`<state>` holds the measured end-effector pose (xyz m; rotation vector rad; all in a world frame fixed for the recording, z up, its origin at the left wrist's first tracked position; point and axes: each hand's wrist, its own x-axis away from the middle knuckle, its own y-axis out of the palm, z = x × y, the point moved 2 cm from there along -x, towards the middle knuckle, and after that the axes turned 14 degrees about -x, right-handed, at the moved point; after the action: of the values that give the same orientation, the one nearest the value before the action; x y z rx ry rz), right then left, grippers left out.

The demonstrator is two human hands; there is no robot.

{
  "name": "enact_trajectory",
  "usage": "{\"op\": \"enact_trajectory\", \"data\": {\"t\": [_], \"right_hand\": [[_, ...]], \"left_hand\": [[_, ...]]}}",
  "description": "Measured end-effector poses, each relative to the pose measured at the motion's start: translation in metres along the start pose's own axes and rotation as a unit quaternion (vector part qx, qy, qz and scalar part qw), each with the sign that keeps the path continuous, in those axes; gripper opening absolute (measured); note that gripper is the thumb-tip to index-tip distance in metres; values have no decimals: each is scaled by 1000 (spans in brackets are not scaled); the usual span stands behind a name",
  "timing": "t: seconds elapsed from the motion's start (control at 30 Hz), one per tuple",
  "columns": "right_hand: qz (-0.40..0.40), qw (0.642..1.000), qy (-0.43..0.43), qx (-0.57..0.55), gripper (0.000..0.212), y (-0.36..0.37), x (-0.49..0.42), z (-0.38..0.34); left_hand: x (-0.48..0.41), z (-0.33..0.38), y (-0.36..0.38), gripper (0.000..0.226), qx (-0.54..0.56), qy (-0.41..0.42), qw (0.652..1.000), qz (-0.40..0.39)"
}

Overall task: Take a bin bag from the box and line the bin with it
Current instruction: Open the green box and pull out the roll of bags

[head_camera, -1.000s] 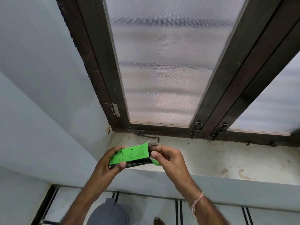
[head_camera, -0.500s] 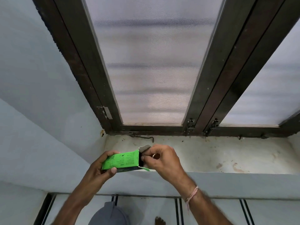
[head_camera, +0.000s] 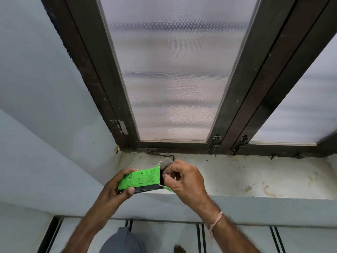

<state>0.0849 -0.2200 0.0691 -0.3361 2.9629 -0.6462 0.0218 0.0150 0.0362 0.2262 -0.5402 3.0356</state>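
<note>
A small bright green box (head_camera: 140, 180) of bin bags is held in front of the window sill. My left hand (head_camera: 114, 190) grips its left end, thumb on the near side. The box's right end is open, with a grey cardboard flap (head_camera: 165, 163) standing up. My right hand (head_camera: 184, 179) is at that open end, its fingertips pinching something dark at the box's mouth. What they pinch is mostly hidden. A grey bin (head_camera: 124, 241) with a lid shows at the bottom edge, below my arms.
A stained white window sill (head_camera: 255, 178) runs across behind my hands, under a dark-framed window (head_camera: 173, 79) with frosted panes. A pale blue wall (head_camera: 36, 106) rises on the left. Tiled floor with dark stripes lies below, with a bare foot (head_camera: 179, 249) beside the bin.
My right-hand fingers have moved from the flap to the box's open end and closed there. Both hands and the box stay in front of the sill; the view has shifted a little.
</note>
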Motion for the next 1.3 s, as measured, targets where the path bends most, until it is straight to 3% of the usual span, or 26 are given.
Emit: {"op": "enact_trajectory", "data": {"t": [0.33, 0.5, 0.63, 0.83, 1.0, 1.17, 1.3], "right_hand": [[31, 997, 17, -75, 7, -17, -5, 18], [-28, 941, 142, -306, 25, -6, 2, 12], [-10, 934, 174, -313, 29, 3, 1, 14], [73, 916, 181, -350, 15, -26, -2, 33], [144, 908, 172, -354, 14, -46, -3, 53], [143, 890, 180, -393, 16, -34, 0, 58], [142, 875, 184, -424, 17, -25, 1, 62]], "left_hand": [[-6, -2, -9, 44, -14, -2, 1000, 22], [-15, -7, -6, 49, -37, 6, 999, 32], [-22, -15, -8, 54, -74, 22, 996, 33], [-31, -31, -8, 46, -127, 24, 987, 91], [-55, -47, 12, 60, -207, 27, 972, 108], [-80, -62, 36, 51, -265, 24, 960, 83], [-85, -54, 47, 50, -299, 11, 946, 127]]}}
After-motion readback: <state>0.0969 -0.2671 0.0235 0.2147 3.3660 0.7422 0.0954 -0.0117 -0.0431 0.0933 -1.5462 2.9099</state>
